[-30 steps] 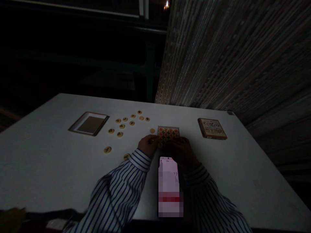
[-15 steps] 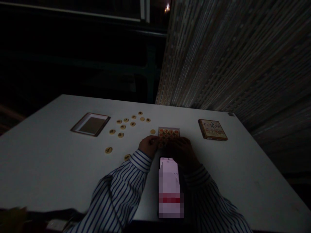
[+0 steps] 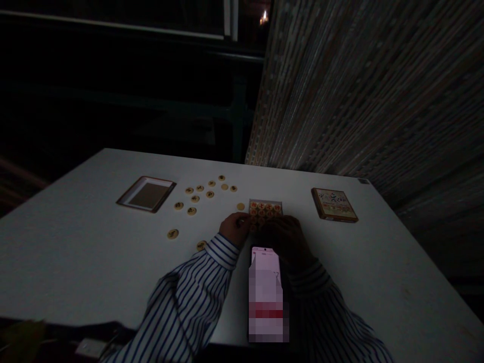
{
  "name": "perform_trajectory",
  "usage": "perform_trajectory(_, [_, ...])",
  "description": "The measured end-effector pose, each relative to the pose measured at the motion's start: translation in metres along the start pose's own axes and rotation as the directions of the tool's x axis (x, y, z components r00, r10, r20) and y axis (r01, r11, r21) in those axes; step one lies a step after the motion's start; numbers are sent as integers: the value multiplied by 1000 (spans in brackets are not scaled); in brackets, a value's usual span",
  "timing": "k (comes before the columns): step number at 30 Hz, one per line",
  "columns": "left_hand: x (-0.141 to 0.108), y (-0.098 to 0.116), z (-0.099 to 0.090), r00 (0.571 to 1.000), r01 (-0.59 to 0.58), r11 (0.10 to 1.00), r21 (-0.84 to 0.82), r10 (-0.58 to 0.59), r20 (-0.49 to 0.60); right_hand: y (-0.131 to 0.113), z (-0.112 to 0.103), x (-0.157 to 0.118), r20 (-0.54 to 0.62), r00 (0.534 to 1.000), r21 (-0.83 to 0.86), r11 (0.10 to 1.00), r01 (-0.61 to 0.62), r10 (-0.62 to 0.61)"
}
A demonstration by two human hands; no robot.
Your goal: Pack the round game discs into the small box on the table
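Note:
A small box (image 3: 265, 201) of red-marked Chinese chess pieces (image 3: 265, 209), set in rows, lies at the middle of the table. At its left edge, my left hand (image 3: 234, 228) has thumb and forefinger curled closed on the box's side. My right hand (image 3: 290, 241) is bent over the near right part of the box; it is in deep shadow, and its fingertips are hidden. Just left of the box is a blank-faced piece (image 3: 241, 206). Several dark-marked pieces (image 3: 194, 199) are scattered further left, one of them (image 3: 201, 245) partly beside my left cuff.
A lit phone (image 3: 265, 292) lies between my forearms. An open box lid (image 3: 147, 195) sits at the left, and a closed printed box (image 3: 335, 204) at the right. Beyond the white table (image 3: 94, 242) hangs a string curtain (image 3: 321, 91). The room is dim.
The view has shifted slightly, so everything appears a little further right and lower. Both hands stay at the box, with no clear movement of any piece.

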State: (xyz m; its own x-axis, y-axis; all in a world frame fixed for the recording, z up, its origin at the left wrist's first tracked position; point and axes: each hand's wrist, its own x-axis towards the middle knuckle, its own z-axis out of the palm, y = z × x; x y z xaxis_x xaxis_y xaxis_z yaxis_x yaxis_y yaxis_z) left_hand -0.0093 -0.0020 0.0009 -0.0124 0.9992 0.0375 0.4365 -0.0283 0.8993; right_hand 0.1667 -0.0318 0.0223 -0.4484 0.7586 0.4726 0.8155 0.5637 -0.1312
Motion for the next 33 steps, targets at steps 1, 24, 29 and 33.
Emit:
perform_trajectory(1, [-1, 2, -1, 1000, -2, 1000, 23, 2, -6, 0, -1, 0, -2, 1000, -2, 1000, -13, 13])
perform_trajectory(24, [-7, 8, 0, 996, -35, 997, 72, 30, 79, 4, -7, -4, -10, 826, 100, 822, -560, 564])
perform_trajectory(29, [-6, 5, 0, 994, -85, 993, 86, 79, 79, 3, -6, -3, 8, 834, 132, 826, -548, 552])
perform_trajectory(33, [-6, 6, 0, 995, -83, 993, 79, 78, 63, 5, -3, -5, 35, 826, 172, 811, -560, 563])
